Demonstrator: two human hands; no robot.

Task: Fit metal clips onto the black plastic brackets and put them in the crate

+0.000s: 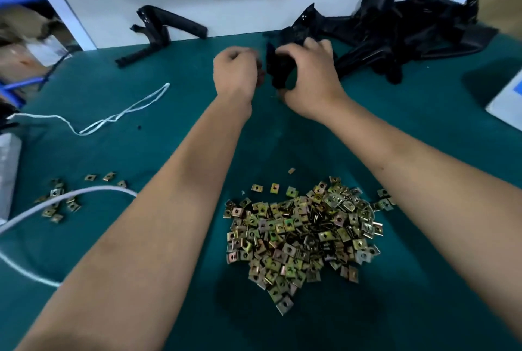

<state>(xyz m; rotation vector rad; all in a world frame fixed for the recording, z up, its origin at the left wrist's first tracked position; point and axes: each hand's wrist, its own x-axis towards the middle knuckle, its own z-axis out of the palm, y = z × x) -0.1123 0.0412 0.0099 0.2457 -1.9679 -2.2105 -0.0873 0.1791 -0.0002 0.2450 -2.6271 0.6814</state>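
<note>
Green, soft-looking worktop (158, 135) holds a near heap of shiny square metal clips (302, 234), while far off the right hand (308, 79) grips a bumpy black plastic bracket (278, 70) and the left hand (234, 70) is curled tight beside it.

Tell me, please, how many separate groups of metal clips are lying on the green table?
2: a big clip pile near the front between the forearms, and a small scatter of clips at the left by the white cable. The left hand may hide one more.

Right hand (309, 79) grips black bracket (278, 72) above green counter (169, 130); left hand (234, 70) curled beside it; clip heap (303, 234) near.
</note>
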